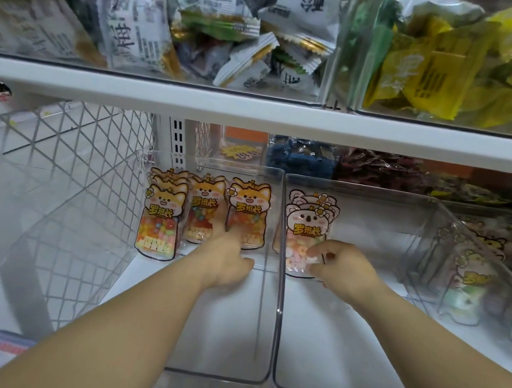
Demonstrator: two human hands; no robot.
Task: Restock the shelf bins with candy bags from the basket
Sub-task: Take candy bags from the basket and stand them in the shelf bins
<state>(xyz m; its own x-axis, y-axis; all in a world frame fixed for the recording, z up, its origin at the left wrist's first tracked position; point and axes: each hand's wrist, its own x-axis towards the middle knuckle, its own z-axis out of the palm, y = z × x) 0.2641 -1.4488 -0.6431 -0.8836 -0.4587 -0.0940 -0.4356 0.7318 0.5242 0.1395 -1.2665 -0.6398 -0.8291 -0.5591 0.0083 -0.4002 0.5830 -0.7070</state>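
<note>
On the lower shelf, at the divider [276, 316]: two clear bins meet here, the left bin [119, 354] on one side and the right bin [383, 192] on the other.
Orange bags [160, 222]: three upright rows at the back of the left bin, the nearest row just left of the divider.
Koala bag [307, 226]: front of a small upright stack at the back of the right bin, just right of the divider.
Left hand [229, 264]: your forefinger is stretched out and touches the orange row nearest the divider; the other fingers look tucked under and hold nothing.
Right hand [343, 269]: your fingers are curled over the koala bag's lower edge, apparently pinching it.
Basket: not in view.
Risk 1: the bags stand on thin bottom edges, so a hard forefinger push could tip that row back or sideways into its neighbour.
Risk 2: letting go of the koala bag before it leans on the stack may let it slide flat.
Risk 3: your forearms lie low over the bin fronts on both sides of the divider, so a fast pull-out could drag a bin forward.
</note>
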